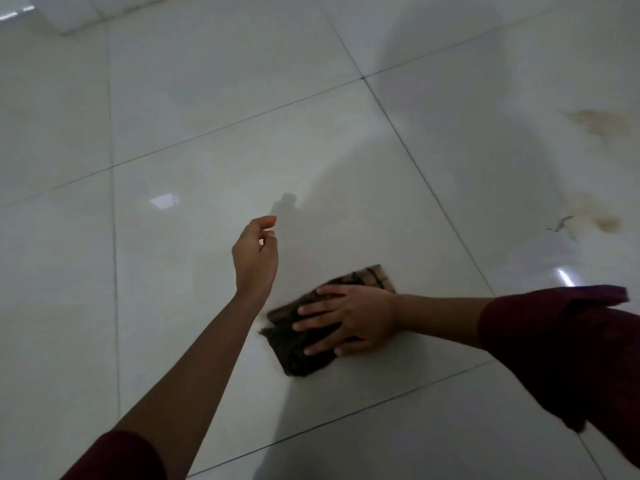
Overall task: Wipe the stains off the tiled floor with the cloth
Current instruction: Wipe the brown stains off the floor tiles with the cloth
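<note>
One cloth (313, 327), dark brown with a lighter checked end, folded flat on the white tiled floor (207, 133), sitting near the lower right part of the big centre tile. Right hand (349, 320) lies palm-down on top of it, fingers spread wide and flat, pressing rather than gripping; four fingers point left across the fabric. Left hand (254, 254) is off the floor, just left of and beyond the cloth, not touching it, empty, fingers loosely curled with thumb and forefinger close together. Both forearms bare, two dark maroon sleeves (554, 344) pushed up. Stains: two clear brownish patches at right, well apart from the cloth, an upper stain (597, 122) and a lower stain (601, 220), the lower one with a small dark scrap (561, 224) just beside it. One faint yellowish smudge (41, 116) at far left, too pale to call. Dark grout lines (242, 119) cross the view.
</note>
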